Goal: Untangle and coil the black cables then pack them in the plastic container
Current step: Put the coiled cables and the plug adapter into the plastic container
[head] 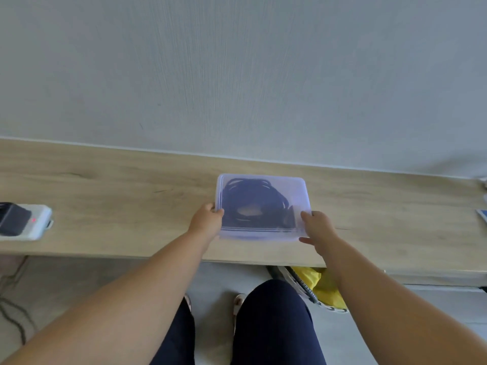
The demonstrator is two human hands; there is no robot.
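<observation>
Container [263, 180] gripped at near corners; left hand [207, 219], right hand [317, 226] outstretched.

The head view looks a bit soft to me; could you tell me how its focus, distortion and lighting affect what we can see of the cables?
Head view: soft throughout, with wide-angle bending of the table edge; even, diffuse light, no hard shadows or glare; the cables show only as a dark blur through the translucent lid, which the left hand and right hand hold.

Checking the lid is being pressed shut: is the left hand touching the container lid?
Touching. The head view shows the left hand gripping the lid's left edge, thumb over its rim.
</observation>
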